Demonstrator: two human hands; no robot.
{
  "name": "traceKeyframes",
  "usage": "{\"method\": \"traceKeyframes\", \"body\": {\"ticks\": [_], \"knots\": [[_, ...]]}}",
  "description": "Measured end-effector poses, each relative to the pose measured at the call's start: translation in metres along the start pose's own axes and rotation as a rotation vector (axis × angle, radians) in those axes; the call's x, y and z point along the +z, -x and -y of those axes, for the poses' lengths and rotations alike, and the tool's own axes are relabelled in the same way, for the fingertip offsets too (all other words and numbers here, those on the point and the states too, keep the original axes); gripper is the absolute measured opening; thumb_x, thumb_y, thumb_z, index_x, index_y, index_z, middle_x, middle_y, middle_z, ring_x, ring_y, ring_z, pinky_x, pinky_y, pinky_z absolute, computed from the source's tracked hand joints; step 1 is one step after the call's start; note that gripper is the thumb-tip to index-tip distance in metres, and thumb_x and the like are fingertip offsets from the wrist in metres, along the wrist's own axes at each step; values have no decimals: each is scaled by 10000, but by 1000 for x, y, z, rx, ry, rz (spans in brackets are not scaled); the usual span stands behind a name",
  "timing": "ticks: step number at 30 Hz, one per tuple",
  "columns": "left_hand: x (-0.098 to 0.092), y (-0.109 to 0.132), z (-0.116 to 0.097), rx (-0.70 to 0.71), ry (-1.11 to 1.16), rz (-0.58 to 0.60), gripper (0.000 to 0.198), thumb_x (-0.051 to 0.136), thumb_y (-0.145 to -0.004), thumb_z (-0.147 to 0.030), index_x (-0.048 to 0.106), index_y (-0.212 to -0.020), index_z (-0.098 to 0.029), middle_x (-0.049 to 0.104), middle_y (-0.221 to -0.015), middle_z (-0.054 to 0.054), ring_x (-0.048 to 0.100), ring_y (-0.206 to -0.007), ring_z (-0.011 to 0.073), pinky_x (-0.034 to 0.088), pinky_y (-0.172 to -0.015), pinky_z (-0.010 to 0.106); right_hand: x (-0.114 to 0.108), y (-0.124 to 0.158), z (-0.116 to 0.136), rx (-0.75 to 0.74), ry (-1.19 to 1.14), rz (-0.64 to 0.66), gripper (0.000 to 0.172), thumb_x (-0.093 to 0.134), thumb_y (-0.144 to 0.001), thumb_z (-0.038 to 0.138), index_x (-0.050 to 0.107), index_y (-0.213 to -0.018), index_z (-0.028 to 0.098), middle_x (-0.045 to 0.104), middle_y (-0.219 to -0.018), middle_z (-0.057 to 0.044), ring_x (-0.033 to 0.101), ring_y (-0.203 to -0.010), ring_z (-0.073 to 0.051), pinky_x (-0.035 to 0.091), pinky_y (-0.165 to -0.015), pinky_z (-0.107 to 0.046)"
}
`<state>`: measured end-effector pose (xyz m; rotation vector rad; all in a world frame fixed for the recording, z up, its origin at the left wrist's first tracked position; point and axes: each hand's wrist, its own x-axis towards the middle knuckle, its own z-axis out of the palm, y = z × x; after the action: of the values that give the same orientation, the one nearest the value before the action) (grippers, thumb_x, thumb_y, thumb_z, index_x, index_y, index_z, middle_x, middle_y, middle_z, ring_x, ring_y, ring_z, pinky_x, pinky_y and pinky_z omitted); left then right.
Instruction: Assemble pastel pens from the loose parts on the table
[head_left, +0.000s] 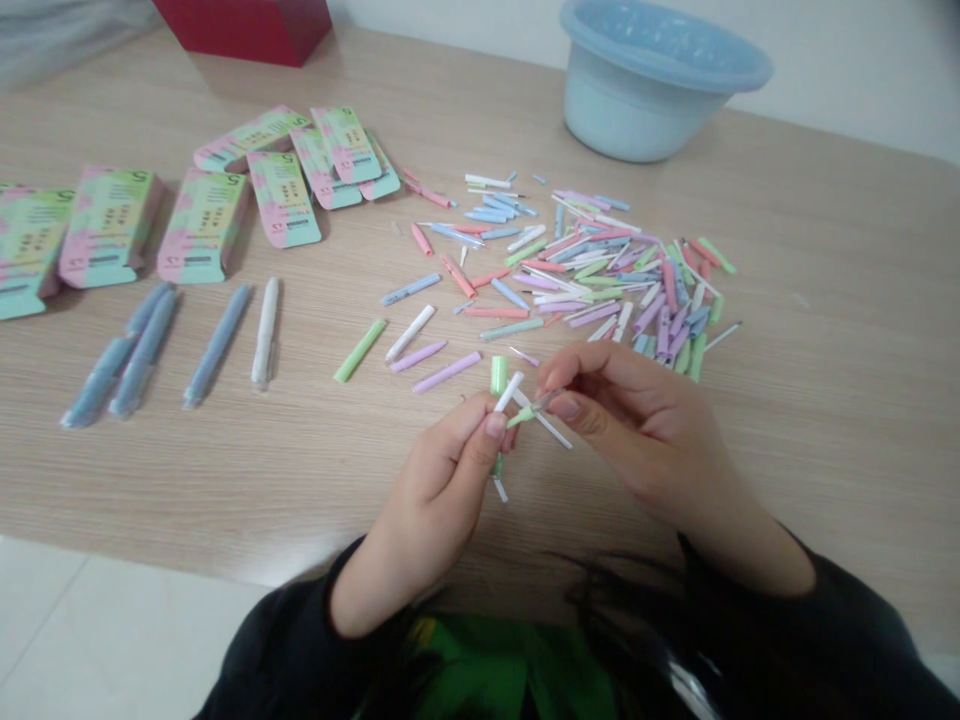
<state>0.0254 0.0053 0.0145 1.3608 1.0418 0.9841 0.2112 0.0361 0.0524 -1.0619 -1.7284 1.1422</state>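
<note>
Close to the table's front, my left hand point(450, 465) pinches a small green pen part point(519, 417) together with a white tube point(508, 391). From the other side, my right hand point(637, 425) grips a thin clear piece point(549, 398) at the tip of the green part; its exact kind is hard to make out. A green tube point(499, 374) and a thin white stick point(551, 428) show beside the fingers, partly hidden by them. Just beyond my hands lie loose purple pen barrels point(447, 372), a white barrel point(410, 334) and a green barrel point(360, 350).
A heap of pastel pen parts point(600, 270) spreads behind my right hand. Several wrapped pens point(217, 345) lie at left, below printed cartons point(202, 225). A blue basin point(637, 110) and a red box point(247, 30) stand at the back of the wooden table point(825, 400).
</note>
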Motion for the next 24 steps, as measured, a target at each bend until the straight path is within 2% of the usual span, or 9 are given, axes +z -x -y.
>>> {"method": "traceKeyframes", "body": {"ticks": [4, 6, 9, 13, 19, 24], "knots": [[0, 0, -1, 30, -36, -31, 321, 407, -1081, -344, 500, -807, -206, 437, -726, -38, 420, -681, 134, 356, -649, 289, 2, 0, 3, -10, -97, -68, 50, 688, -966, 245, 642, -946, 240, 742, -959, -12, 703, -841, -145, 570, -770, -277], [-1, 1, -2, 45, -84, -51, 310, 408, -1075, -318, 505, -803, -204, 440, -720, -37, 431, -684, 137, 363, -654, 291, 0, 0, 6, -7, -114, -100, 53, 679, -968, 220, 641, -937, 241, 754, -909, -2, 710, -779, -133, 576, -722, -263], [-2, 0, -2, 52, -137, -65, 304, 401, -1069, -302, 519, -809, -200, 454, -718, -34, 447, -685, 141, 373, -657, 293, -6, -1, 8, -31, 40, -44, 81, 672, -959, 166, 699, -949, 241, 722, -819, 15, 686, -740, -125, 561, -692, -252], [-3, -2, -1, 68, -165, -56, 300, 401, -1067, -293, 522, -808, -201, 460, -713, -33, 453, -678, 143, 378, -653, 293, -10, -1, 7, -181, 212, 80, 209, 611, -976, 111, 753, -1018, 257, 706, -916, -11, 670, -851, -147, 551, -769, -285], [-2, -2, -3, 88, -208, -53, 301, 402, -1065, -279, 517, -797, -206, 485, -722, -22, 444, -669, 149, 376, -645, 296, -6, 1, 5, -151, 248, 74, 178, 621, -961, 110, 733, -980, 246, 736, -917, -13, 683, -863, -170, 552, -792, -316], [-1, -3, -3, 95, -224, -52, 293, 411, -1059, -273, 519, -795, -206, 504, -732, -16, 450, -675, 151, 381, -648, 295, -5, 1, 3, -158, 196, 77, 238, 588, -975, 126, 762, -1050, 270, 745, -911, -1, 687, -810, -152, 549, -754, -304]]}}
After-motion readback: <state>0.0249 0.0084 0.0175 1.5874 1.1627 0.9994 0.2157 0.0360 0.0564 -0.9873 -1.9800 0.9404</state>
